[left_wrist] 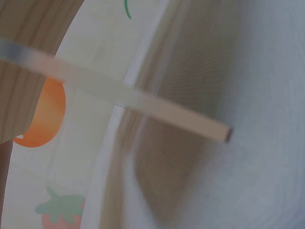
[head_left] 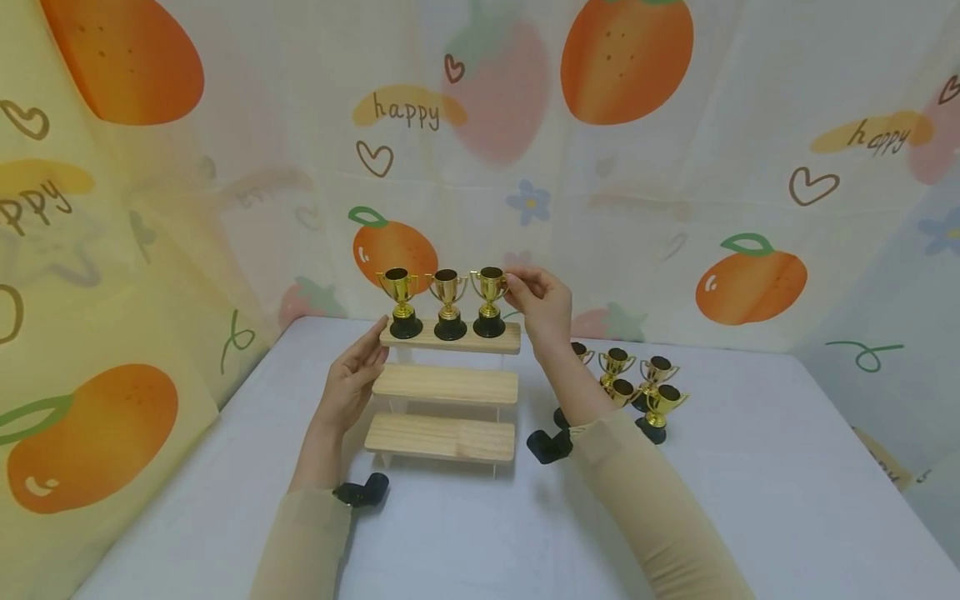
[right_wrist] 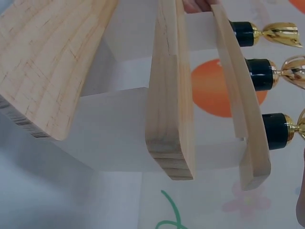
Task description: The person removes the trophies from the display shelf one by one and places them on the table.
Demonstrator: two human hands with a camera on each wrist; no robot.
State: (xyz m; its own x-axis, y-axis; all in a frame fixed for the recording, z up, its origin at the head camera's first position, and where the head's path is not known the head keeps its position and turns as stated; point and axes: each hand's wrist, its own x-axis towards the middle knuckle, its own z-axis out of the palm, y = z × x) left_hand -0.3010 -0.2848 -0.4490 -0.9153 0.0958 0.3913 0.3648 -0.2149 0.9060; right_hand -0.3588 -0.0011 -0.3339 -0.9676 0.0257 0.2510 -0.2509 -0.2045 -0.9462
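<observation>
A three-tier wooden display stand (head_left: 444, 385) rises on the table, its tiers joined by clear side panels. On its top tier stand three small gold trophy cups with black bases: the left trophy (head_left: 405, 303), the middle trophy (head_left: 449, 305) and the right trophy (head_left: 489, 302). My right hand (head_left: 546, 308) pinches the right trophy by its outer handle; the base sits at the tier's right part. My left hand (head_left: 354, 377) holds the left side of the stand near the top tier. In the right wrist view, the left fingers (right_wrist: 196, 5) show beyond the planks.
Several more trophies (head_left: 660, 400) stand in a group on the table right of the stand, partly hidden by the right forearm. A white cloth covers the table (head_left: 750, 500). Behind it hangs a fruit-patterned curtain (head_left: 637, 192).
</observation>
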